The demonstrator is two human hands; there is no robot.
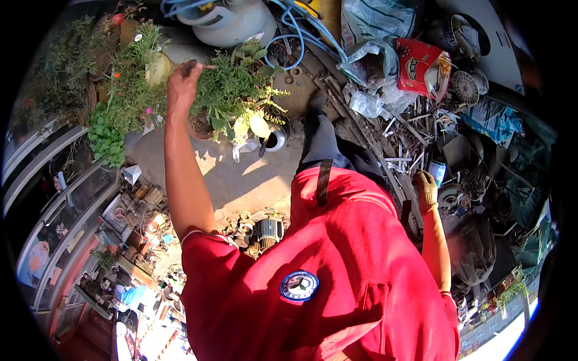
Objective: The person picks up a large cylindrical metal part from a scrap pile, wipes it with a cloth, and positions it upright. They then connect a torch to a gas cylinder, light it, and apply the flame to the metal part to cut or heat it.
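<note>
My left hand (182, 85) reaches forward over the potted plants, with one finger stretched to the right and the others partly bent. Nothing held shows in it. Just right of it grows a bushy green plant (226, 87) in a brown pot (201, 129), its pale yellow-green leaves (259, 125) hanging over the front. On the left stands a flowering plant (129, 84) with small pink, red and white blossoms. My right hand (427, 189) hangs low at my side, fingers loosely bent and apart from each other. It is nearest a blue-and-white can (437, 171) in the scrap.
A grey gas cylinder (238, 24) and a blue hose (295, 36) lie ahead. Scrap wood and metal (415, 129), plastic bags (367, 63) and a red bag (421, 69) crowd the right. A ribbed motor (269, 231) and loose parts (141, 207) lie on the left.
</note>
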